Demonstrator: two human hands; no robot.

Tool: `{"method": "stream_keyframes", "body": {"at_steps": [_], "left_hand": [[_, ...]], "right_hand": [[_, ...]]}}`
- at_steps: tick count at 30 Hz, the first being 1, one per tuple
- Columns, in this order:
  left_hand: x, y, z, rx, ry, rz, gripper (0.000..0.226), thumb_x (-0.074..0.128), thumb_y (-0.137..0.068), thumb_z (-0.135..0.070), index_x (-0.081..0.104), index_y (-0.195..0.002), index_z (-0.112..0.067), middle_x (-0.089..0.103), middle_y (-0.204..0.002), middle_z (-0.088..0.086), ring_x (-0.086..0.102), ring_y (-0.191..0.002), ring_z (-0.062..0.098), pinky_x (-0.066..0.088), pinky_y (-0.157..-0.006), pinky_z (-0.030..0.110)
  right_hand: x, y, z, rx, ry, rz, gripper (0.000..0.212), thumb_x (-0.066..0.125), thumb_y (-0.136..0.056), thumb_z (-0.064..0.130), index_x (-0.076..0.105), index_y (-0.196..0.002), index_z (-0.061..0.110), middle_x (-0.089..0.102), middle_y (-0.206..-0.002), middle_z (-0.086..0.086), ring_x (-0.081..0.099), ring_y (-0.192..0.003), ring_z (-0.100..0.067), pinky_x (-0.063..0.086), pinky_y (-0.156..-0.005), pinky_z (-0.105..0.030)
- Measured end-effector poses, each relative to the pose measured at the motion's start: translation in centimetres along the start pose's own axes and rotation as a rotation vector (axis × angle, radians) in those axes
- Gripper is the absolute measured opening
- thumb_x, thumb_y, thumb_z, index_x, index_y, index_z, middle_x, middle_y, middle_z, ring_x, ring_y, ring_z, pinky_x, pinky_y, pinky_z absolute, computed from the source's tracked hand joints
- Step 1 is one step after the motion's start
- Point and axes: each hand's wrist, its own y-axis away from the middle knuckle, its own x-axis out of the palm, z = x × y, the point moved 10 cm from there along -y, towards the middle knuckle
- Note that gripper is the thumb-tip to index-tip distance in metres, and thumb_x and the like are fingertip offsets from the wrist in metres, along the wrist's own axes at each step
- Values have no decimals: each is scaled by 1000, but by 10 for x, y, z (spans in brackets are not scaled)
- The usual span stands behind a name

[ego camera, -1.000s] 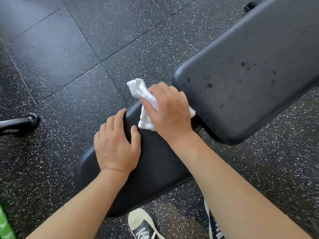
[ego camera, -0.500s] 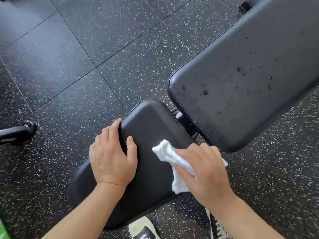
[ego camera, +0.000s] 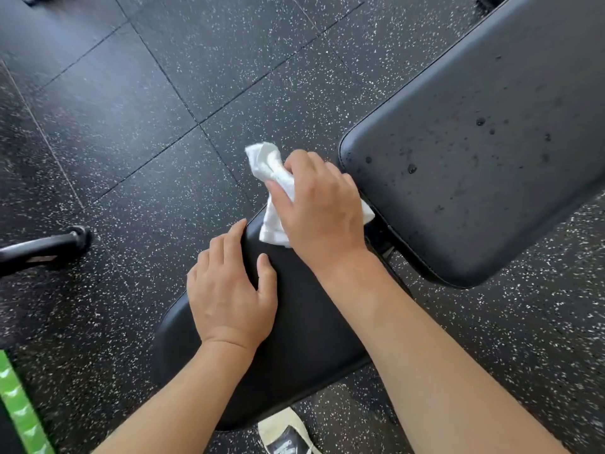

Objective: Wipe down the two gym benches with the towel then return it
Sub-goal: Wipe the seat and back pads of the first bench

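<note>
Speckled floor point(ego camera: 163, 109), towel point(ego camera: 266, 178) on seat pad point(ego camera: 304, 322)

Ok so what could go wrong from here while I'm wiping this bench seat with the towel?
The towel is bunched under your right hand at the seat pad's far end, so a loose corner might snag in the gap by the back pad. That back pad shows dark droplets, easy to miss. Your left hand covers part of the seat, which may go unwiped.
</note>
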Motion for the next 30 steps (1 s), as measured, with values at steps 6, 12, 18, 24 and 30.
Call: {"method": "stream_keyframes", "body": {"at_steps": [6, 12, 18, 24, 30], "left_hand": [[-1, 0, 2, -4, -3, -13, 61, 41, -94, -44, 50, -148, -16, 62, -126, 6, 57, -104, 32, 44, -89, 48], [-1, 0, 3, 1, 9, -17, 61, 41, -94, -43, 51, -148, -16, 63, -127, 6, 58, -104, 33, 45, -89, 47], [0, -1, 1, 11, 11, -5, 61, 41, -94, -43, 52, -146, -14, 62, -124, 7, 58, -104, 34, 45, -86, 48], [2, -1, 2, 14, 3, 11, 61, 40, -94, -43, 50, -148, -16, 61, -128, 5, 57, -106, 32, 46, -88, 48], [1, -1, 1, 6, -5, 7, 62, 40, -94, -43, 49, -149, -16, 60, -127, 5, 56, -105, 32, 45, -88, 48]], "right_hand": [[-44, 109, -50, -82, -16, -32, 27, 61, -102, 44, 59, -96, 17, 54, -79, 5, 49, -66, -23, 44, -64, -42], [-37, 113, -44, -135, -9, -31, 36, 56, -104, 49, 61, -94, 14, 53, -80, 2, 49, -66, -23, 45, -62, -41], [1, 3, 26, -116, 84, -58, 32, 49, -105, 49, 60, -105, 18, 62, -95, -1, 61, -84, -27, 41, -73, -40], [-5, 15, 16, -158, -5, -73, 25, 68, -97, 41, 59, -96, 18, 57, -87, 0, 54, -78, -25, 32, -69, -35], [-40, 142, -53, -213, -67, -111, 21, 67, -102, 33, 65, -94, 14, 45, -79, 0, 40, -66, -24, 37, -60, -39]]}}
